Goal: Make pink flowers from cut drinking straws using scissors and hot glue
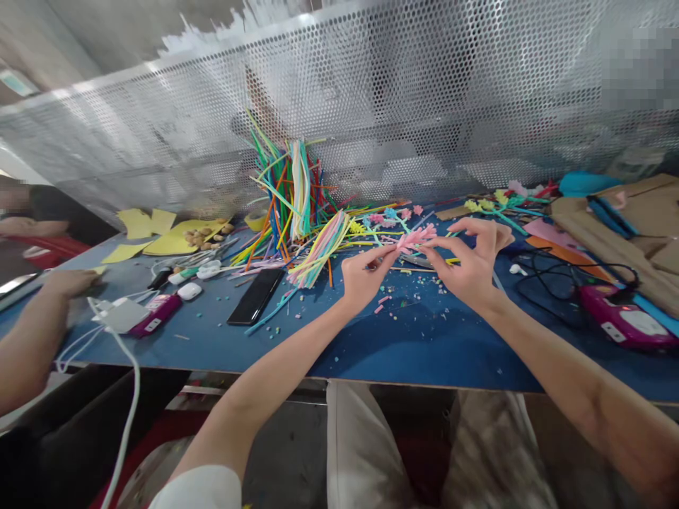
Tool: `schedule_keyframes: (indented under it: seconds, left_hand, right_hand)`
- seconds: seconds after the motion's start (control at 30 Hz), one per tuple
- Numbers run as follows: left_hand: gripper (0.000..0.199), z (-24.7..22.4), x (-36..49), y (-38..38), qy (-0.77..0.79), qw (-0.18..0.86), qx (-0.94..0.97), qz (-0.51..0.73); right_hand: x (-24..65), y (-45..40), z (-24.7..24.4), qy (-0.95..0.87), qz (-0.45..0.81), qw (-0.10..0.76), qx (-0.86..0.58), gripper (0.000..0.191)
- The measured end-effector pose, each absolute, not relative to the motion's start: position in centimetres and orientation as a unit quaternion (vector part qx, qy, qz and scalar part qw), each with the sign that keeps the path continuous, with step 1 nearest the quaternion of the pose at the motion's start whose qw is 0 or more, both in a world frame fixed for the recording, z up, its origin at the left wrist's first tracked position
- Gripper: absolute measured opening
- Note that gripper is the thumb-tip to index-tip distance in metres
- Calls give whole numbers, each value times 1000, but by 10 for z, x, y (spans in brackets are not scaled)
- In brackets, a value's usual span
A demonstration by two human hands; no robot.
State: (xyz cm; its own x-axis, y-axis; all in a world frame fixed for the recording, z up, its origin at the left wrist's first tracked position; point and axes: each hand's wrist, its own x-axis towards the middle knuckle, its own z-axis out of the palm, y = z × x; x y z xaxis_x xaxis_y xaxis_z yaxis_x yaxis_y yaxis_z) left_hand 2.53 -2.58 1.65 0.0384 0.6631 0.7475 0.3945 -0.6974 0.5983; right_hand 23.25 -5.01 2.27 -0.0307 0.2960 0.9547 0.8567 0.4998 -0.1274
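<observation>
A pink fuzzy piece (416, 239), shaped like a small flower spray, is held between both hands above the blue table. My left hand (366, 278) pinches its left end between thumb and fingers. The fingertips of my right hand (469, 265) close on its right side. Just behind are finished-looking pink and blue flower pieces (391, 215) on green stems. Left of my left hand lies a bundle of pastel fuzzy sticks (323, 249). Small coloured clippings are scattered on the table under the hands.
A black phone (256, 297) lies on the blue table (212, 348). Colourful sticks (286, 191) stand against the perforated metal screen (424, 92). Magenta devices (626, 317) with cables sit at both sides. Another person's arm (37, 332) rests at the left.
</observation>
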Motion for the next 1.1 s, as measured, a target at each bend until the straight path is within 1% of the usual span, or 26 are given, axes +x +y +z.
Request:
schedule_keyframes:
  seconds: [0.17, 0.67, 0.8, 0.87, 0.97, 1.1]
  left_hand:
    - [22, 17, 25, -26, 358, 116, 716, 587]
    - [24, 15, 24, -25, 361, 106, 718, 586]
    - [22, 15, 24, -24, 359, 101, 720, 585]
    - [21, 16, 23, -24, 357, 97, 719, 588]
    - [19, 16, 23, -24, 352, 89, 718, 594]
    - [19, 17, 22, -25, 352, 69, 729, 583]
  right_hand:
    - [233, -49, 21, -656, -250, 559, -441, 15]
    - [230, -48, 18, -692, -231, 545, -414, 10]
    - [230, -47, 20, -681, -240, 557, -409, 9]
    - [230, -48, 23, -671, -239, 570, -409, 11]
    - [230, -49, 26, -649, -241, 593, -411, 22]
    - [232, -47, 27, -640, -242, 594, -423, 19]
